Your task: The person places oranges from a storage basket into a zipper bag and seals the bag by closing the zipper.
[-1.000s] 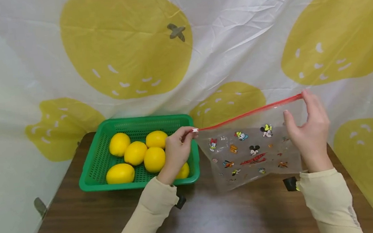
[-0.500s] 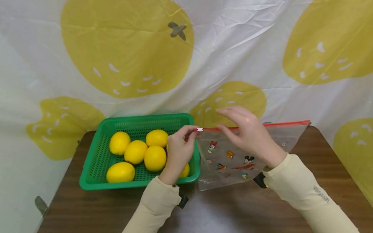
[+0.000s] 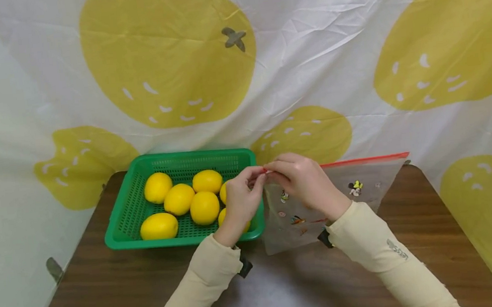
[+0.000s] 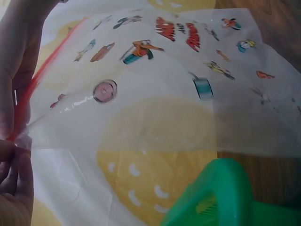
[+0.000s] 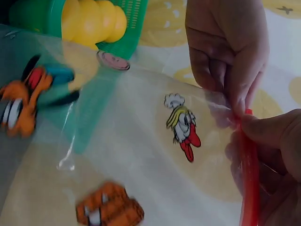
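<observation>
the fingers of the left hand [image 3: 240,195] and right hand [image 3: 305,182] pinch the clear bag [image 3: 365,178] at one end. its long red edge [image 3: 370,160] runs off to the right, past the right hand.

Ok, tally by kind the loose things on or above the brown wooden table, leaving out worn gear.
Yellow oval lemons: 7 visible, two partly hidden; more may be hidden
Green perforated plastic basket: 1
Clear printed plastic bag with red edge: 1
Total: 9 visible
</observation>
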Motion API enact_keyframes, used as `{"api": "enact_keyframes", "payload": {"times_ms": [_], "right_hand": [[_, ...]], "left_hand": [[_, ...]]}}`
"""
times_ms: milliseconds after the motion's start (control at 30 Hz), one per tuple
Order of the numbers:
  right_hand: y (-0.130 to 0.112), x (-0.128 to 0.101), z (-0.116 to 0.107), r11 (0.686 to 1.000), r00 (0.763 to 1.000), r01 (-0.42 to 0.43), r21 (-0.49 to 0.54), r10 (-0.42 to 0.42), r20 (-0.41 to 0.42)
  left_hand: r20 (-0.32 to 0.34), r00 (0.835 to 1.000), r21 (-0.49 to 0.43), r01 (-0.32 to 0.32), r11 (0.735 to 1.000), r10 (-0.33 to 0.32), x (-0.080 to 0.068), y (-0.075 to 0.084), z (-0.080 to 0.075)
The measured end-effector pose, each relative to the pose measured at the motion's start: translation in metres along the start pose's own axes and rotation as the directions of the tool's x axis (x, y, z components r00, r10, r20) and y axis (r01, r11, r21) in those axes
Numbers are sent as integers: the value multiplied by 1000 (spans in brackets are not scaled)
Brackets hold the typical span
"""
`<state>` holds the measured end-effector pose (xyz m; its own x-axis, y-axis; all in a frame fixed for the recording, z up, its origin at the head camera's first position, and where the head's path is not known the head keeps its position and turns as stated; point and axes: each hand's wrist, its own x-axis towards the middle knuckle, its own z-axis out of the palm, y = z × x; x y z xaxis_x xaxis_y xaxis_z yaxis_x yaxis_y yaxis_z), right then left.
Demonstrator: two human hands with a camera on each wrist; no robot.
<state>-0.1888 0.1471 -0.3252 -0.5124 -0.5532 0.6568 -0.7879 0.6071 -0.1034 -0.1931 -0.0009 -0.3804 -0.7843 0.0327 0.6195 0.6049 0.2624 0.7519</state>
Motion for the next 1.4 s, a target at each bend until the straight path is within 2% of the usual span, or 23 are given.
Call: {"api": "enact_keyframes", "payload": {"times_ms": [167,467,700,1200,1400], "right_hand": [[2,-2,2,1000,1000,10,-1,-10,-24],[5,-7,3,998,996,46,-44,-49,-79],[11,-16,0,997,994,33,-76,-41,-102],[36,-45,-31,991,991,-55,-121,39,-126],[48,-58,-46,985,987,-68,-159,42,-158]], "left_hand": [[13,1000,-48,-20,999,21,-4,-2,1],[15,996,16,-84,996,84,-3,-1,4],[11,994,32,-107,994,106,-3,-3,4],[-23,990,35,-140,990,140,-6,-10,-7],[-4,993,15,-115,993,115,-6,-13,-10]]}}
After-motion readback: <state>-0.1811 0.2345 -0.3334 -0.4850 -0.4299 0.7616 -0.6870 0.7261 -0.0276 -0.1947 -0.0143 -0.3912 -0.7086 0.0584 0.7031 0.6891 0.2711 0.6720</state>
